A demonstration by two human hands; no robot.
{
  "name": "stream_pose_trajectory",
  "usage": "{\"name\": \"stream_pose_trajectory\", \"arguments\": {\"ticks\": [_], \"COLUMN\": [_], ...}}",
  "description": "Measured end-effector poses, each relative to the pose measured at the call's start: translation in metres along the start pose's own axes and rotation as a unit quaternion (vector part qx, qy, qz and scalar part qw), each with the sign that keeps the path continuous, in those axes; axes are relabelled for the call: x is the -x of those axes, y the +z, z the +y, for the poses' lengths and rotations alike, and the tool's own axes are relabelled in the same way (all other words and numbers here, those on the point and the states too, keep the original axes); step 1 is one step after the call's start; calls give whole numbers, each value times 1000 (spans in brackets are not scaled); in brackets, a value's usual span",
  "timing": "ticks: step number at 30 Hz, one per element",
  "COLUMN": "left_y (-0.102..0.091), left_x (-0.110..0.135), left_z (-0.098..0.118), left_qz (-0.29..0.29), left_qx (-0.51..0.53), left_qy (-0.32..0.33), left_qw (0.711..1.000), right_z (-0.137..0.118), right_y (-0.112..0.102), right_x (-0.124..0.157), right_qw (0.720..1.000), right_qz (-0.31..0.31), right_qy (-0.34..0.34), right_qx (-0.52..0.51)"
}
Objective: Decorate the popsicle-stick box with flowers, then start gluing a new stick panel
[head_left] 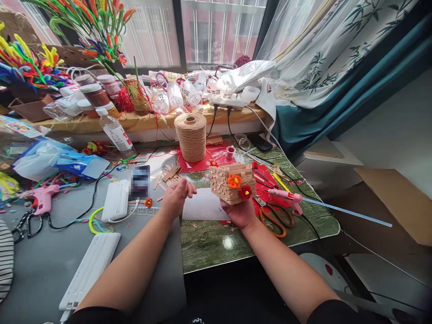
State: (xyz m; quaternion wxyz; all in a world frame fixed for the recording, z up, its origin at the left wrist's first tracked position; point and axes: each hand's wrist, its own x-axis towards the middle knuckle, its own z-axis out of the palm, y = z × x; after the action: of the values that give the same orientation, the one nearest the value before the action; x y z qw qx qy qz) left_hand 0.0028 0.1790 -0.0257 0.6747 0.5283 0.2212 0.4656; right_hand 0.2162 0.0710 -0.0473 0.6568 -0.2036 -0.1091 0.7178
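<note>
Right now the right hand grips a small twine-wrapped box from below, palm under its base and fingers closed around the lower edge. It is held up off the green wood-grain tabletop. The box has walls of flat wooden sticks along its top and is tilted slightly toward the camera. An orange flower and a red flower sit on its front face, the red one lower and further right.

The left hand hovers just beside the box, apart from it, with its fingers curled loosely inward and the thumb pointing toward the box. Whether it pinches anything small cannot be told. Below and between the two hands lies a white sheet.

Behind the box stands an upright spool of twine on a red sheet, with loose wooden sticks scattered near the spool's foot. To the right of the right hand lie orange-handled scissors and a pink glue gun — a long translucent glue stick juts from its back out past the tabletop's edge.

On the grey surface to the left lie a white power bank and a second pink glue gun. Bottles crowd the windowsill — bright pipe-cleaner flowers rise above them.
</note>
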Motion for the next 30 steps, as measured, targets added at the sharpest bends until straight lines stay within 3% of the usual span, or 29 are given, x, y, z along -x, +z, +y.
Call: {"name": "stream_pose_trajectory", "arguments": {"ticks": [6, 13, 16, 19, 23, 26, 30], "left_y": [-4, -6, -5, -1, 4, 6, 9], "left_x": [1, 2, 1, 4, 12, 14, 15], "left_z": [-6, -14, -16, -21, -28, -27, -16], "left_qz": [-4, -28, -78, -113, -64, -27, -25], "left_qx": [-46, -106, -132, -208, -332, -384, -429], "left_qy": [-33, -49, 8, 114, 221, 248, 237], "left_qw": [998, 993, 988, 965, 915, 889, 871], "right_z": [-1, -2, -2, 1, 7, 9, 9], "right_y": [2, -1, 3, 7, 5, 3, 2], "right_x": [2, 1, 1, 0, -1, -2, -4], "right_qw": [1000, 1000, 1000, 998, 993, 991, 989], "right_qz": [8, 11, 6, -5, -17, -16, -6], "right_qy": [-30, -11, 15, 57, 113, 125, 120], "right_qx": [0, -11, -18, -24, 1, 45, 87]}}
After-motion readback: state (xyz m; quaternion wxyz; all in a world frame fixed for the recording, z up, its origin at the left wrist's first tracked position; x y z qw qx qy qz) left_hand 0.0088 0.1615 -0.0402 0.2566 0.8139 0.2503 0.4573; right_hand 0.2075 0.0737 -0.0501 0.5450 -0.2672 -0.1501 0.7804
